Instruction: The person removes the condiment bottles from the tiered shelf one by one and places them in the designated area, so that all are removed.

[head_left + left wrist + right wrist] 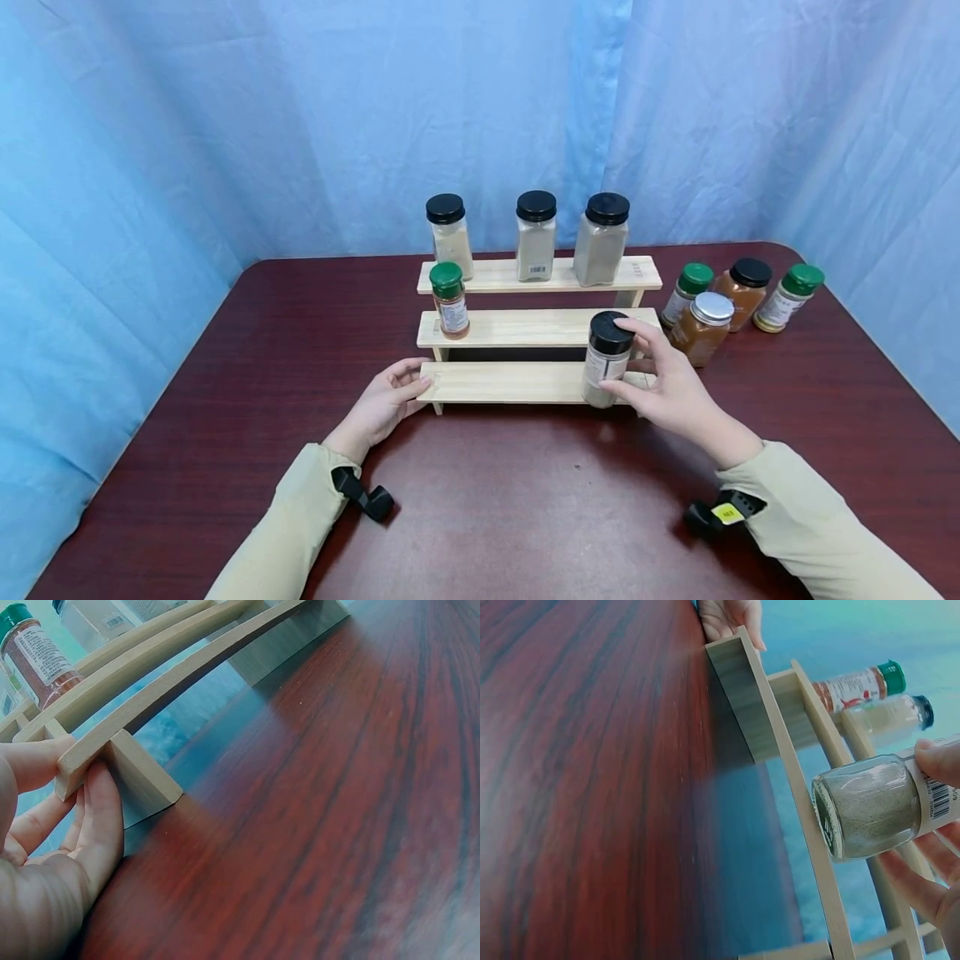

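Observation:
My right hand (675, 387) grips a glass spice jar (604, 367) with a black lid, thumb on its near side and fingers at the lid and far side. The jar is upright at the right end of the lowest tier of a pale wooden three-tier rack (510, 382). In the right wrist view, grey-green powder shows through the jar (877, 810), and its base overlaps the tier's front edge. My left hand (381, 402) pinches the left end of that lowest tier, thumb above and fingers beneath, as the left wrist view shows.
A green-lidded jar (452, 304) stands on the middle tier's left end. Three black-lidded jars, one at the centre (536, 242), line the top tier. Right of the rack, several jars cluster, including a silver-lidded jar (699, 337). Blue curtains (375, 125) enclose the dark red table (525, 517).

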Action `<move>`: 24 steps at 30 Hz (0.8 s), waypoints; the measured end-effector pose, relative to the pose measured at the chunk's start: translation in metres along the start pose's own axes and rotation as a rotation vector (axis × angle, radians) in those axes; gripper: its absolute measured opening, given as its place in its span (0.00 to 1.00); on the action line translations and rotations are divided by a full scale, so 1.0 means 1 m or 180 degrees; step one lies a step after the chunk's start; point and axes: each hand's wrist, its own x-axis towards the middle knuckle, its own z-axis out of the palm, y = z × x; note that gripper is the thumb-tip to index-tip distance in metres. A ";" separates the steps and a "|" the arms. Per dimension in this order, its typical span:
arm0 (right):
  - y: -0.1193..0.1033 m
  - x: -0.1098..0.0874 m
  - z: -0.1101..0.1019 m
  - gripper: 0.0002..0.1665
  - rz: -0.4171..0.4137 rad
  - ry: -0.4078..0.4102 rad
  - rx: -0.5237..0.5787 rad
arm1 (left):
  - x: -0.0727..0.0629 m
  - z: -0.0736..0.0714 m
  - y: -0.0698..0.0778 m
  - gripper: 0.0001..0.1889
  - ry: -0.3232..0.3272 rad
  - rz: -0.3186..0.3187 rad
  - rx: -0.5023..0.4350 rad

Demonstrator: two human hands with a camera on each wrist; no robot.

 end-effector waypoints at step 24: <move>0.017 -0.041 -0.049 0.55 0.0165 0.0328 -0.0127 | 0.000 -0.002 -0.001 0.19 -0.0016 0.0029 0.0073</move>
